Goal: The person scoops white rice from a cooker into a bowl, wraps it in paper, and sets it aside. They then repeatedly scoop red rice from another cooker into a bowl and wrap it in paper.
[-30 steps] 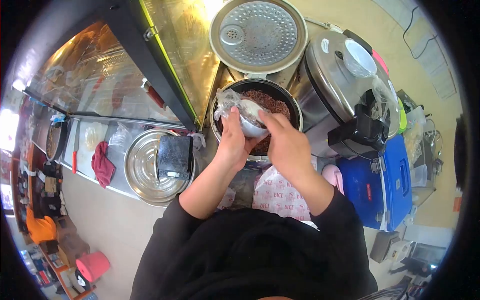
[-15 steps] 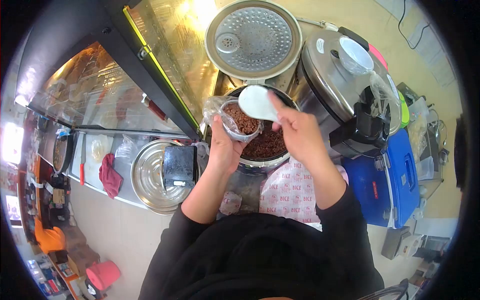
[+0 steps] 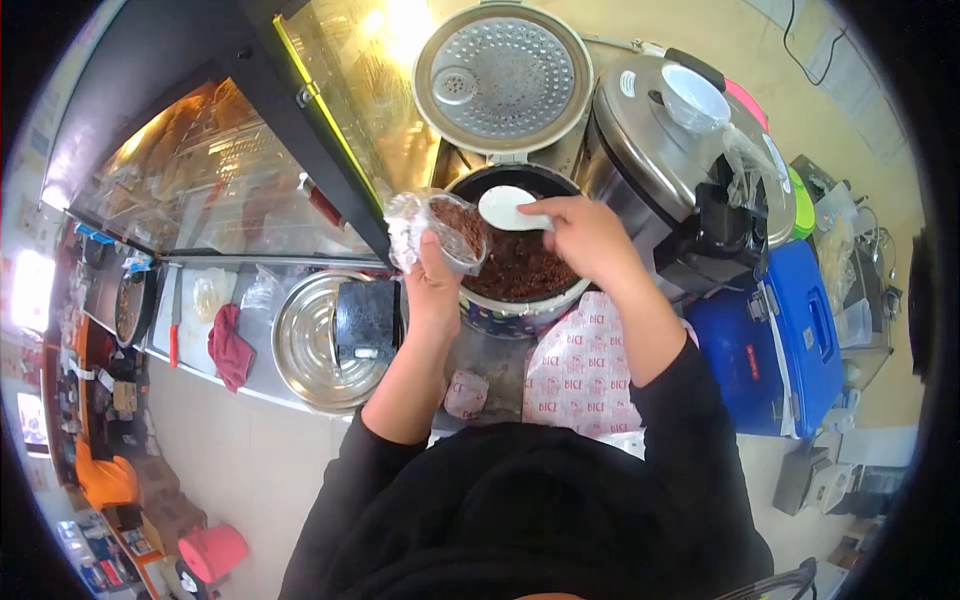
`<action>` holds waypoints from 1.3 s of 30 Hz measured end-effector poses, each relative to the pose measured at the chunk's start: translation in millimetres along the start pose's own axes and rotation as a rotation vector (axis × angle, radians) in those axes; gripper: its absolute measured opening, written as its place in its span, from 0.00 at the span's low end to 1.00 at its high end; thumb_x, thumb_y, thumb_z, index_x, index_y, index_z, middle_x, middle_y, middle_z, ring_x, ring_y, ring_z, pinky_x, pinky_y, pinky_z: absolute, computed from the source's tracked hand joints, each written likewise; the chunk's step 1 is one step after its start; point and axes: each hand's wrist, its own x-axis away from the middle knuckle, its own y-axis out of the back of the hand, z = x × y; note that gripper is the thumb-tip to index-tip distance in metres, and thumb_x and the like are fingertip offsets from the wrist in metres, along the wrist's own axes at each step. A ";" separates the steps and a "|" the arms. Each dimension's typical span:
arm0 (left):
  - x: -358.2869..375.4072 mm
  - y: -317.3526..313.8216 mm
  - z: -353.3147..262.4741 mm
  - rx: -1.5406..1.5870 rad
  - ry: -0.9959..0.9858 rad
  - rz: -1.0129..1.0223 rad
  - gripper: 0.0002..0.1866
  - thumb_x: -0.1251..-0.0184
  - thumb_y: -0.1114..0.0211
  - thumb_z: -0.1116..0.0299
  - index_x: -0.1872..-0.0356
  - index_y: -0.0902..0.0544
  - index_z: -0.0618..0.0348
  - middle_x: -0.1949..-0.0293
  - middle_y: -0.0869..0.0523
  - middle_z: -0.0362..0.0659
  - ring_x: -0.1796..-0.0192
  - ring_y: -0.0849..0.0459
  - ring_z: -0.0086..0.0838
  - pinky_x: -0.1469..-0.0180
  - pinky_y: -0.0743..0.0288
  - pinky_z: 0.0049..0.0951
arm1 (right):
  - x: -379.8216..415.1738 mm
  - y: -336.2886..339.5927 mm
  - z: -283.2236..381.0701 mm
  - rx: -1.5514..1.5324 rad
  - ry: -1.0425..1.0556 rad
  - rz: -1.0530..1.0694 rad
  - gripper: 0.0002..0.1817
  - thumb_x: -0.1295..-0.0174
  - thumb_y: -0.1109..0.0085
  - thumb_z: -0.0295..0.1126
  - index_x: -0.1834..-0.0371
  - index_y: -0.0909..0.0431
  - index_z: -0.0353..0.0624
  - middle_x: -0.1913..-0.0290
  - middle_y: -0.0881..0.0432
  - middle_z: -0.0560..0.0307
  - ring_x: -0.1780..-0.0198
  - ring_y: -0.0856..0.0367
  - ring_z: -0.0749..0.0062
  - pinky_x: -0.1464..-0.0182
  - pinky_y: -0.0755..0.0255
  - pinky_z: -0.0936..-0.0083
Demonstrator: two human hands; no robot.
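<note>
One hand, the person's left hand (image 3: 434, 296), clasps a tilted, plastic-lined bowl (image 3: 474, 265) of dark reddish grains (image 3: 456, 226) over the left rim of an open cooker (image 3: 492, 319), thumb in front, the other fingers probably curled behind, out of sight, while the right hand (image 3: 592, 240) pinches a white paddle (image 3: 505, 208) by its handle, forefinger stretched along it, blade above more grains inside. Around them are the cooker's raised lid (image 3: 505, 75) behind, a larger steel cooker (image 3: 635, 125) to the right, printed paper (image 3: 583, 368) in front, and a black scale (image 3: 367, 318) overlapping a steel basin (image 3: 305, 367) to the left
</note>
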 end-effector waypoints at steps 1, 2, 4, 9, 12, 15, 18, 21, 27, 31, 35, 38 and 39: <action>11.3 -2.5 -8.6 -0.007 0.000 -0.012 0.26 0.21 0.57 0.49 0.36 0.33 0.59 0.40 0.23 0.47 0.39 0.23 0.37 0.37 0.28 0.43 | -2.6 -8.6 -14.4 0.133 0.131 -0.158 0.17 0.42 0.48 0.27 0.54 0.14 0.54 0.49 0.18 0.47 0.49 0.19 0.49 0.47 0.25 0.61; 20.7 -3.5 -12.8 0.071 0.013 0.008 0.27 0.22 0.58 0.48 0.35 0.33 0.58 0.40 0.24 0.47 0.39 0.23 0.38 0.36 0.28 0.44 | -1.2 -19.3 -29.6 0.264 0.257 -0.318 0.13 0.42 0.44 0.29 0.57 0.13 0.52 0.50 0.17 0.50 0.49 0.20 0.50 0.49 0.25 0.62; 34.5 -3.8 -13.8 0.227 0.043 0.047 0.29 0.22 0.60 0.46 0.34 0.34 0.57 0.38 0.24 0.48 0.37 0.24 0.40 0.35 0.29 0.45 | 19.7 -11.0 -28.1 0.090 0.329 -0.407 0.08 0.46 0.37 0.28 0.62 0.15 0.47 0.56 0.19 0.52 0.53 0.20 0.55 0.51 0.27 0.65; 92.5 -1.2 5.3 0.291 0.392 0.274 0.37 0.26 0.61 0.38 0.30 0.39 0.57 0.34 0.28 0.50 0.32 0.29 0.45 0.32 0.33 0.50 | 115.6 -15.7 -87.5 0.086 0.219 -0.432 0.06 0.48 0.38 0.25 0.67 0.16 0.44 0.59 0.18 0.53 0.54 0.20 0.52 0.52 0.27 0.63; 121.9 -6.5 38.6 0.320 0.562 0.374 0.34 0.25 0.55 0.41 0.31 0.37 0.58 0.35 0.27 0.47 0.34 0.26 0.39 0.31 0.32 0.44 | 188.9 -56.3 -173.6 0.207 0.039 -0.159 0.10 0.46 0.42 0.23 0.62 0.15 0.45 0.56 0.16 0.52 0.53 0.19 0.53 0.50 0.26 0.63; 136.7 -15.3 91.6 0.157 0.610 0.330 0.28 0.26 0.45 0.53 0.32 0.36 0.58 0.37 0.26 0.46 0.36 0.25 0.37 0.34 0.31 0.40 | 256.4 -80.8 -209.8 0.295 -0.123 0.101 0.13 0.43 0.42 0.25 0.55 0.16 0.47 0.53 0.16 0.55 0.49 0.18 0.57 0.45 0.26 0.62; 138.2 -19.6 164.8 -0.372 0.223 0.379 0.27 0.36 0.34 0.67 0.37 0.32 0.58 0.43 0.24 0.49 0.41 0.25 0.38 0.39 0.30 0.39 | 288.2 -94.5 -223.5 0.268 0.063 -0.053 0.15 0.44 0.48 0.23 0.58 0.15 0.48 0.52 0.15 0.55 0.49 0.19 0.59 0.47 0.27 0.62; 134.6 -36.7 192.7 -0.843 -0.391 0.639 0.38 0.56 0.26 0.70 0.38 0.30 0.55 0.40 0.30 0.53 0.39 0.29 0.49 0.39 0.31 0.43 | 295.5 -92.0 -219.0 0.332 0.058 -0.004 0.14 0.44 0.42 0.28 0.54 0.16 0.47 0.48 0.17 0.58 0.45 0.21 0.62 0.45 0.30 0.61; 149.1 -42.6 216.8 -1.434 -0.613 0.857 0.42 0.63 0.22 0.66 0.38 0.27 0.45 0.36 0.33 0.46 0.40 0.31 0.56 0.39 0.29 0.46 | 291.2 -86.6 -217.3 0.404 0.259 -0.051 0.13 0.48 0.35 0.33 0.58 0.17 0.48 0.50 0.18 0.64 0.43 0.24 0.66 0.46 0.33 0.60; 154.2 -39.1 208.1 -1.303 -0.518 0.781 0.41 0.64 0.22 0.69 0.40 0.26 0.49 0.38 0.32 0.48 0.39 0.32 0.53 0.38 0.31 0.48 | 287.6 -93.6 -231.8 0.362 0.363 0.037 0.09 0.46 0.36 0.35 0.61 0.16 0.49 0.51 0.18 0.67 0.46 0.24 0.68 0.46 0.34 0.63; 155.4 -34.4 203.9 -1.148 -0.419 0.690 0.41 0.65 0.22 0.71 0.41 0.27 0.49 0.38 0.31 0.49 0.40 0.30 0.52 0.37 0.31 0.44 | 284.7 -89.6 -225.1 0.399 0.407 0.072 0.05 0.44 0.40 0.36 0.68 0.17 0.51 0.58 0.16 0.68 0.56 0.21 0.69 0.53 0.33 0.64; 152.4 -20.8 203.8 -0.925 -0.309 0.613 0.40 0.55 0.24 0.70 0.37 0.33 0.54 0.40 0.30 0.54 0.39 0.29 0.48 0.36 0.33 0.42 | 284.3 -86.9 -220.5 0.389 0.348 0.175 0.06 0.44 0.41 0.38 0.71 0.17 0.51 0.63 0.16 0.67 0.58 0.20 0.68 0.54 0.34 0.63; 150.0 -10.9 209.4 -0.798 -0.247 0.564 0.39 0.51 0.26 0.69 0.36 0.35 0.56 0.41 0.29 0.55 0.39 0.28 0.45 0.36 0.33 0.41 | 284.2 -85.4 -218.5 0.379 0.319 0.205 0.07 0.44 0.41 0.39 0.72 0.17 0.51 0.65 0.16 0.67 0.59 0.19 0.68 0.54 0.34 0.62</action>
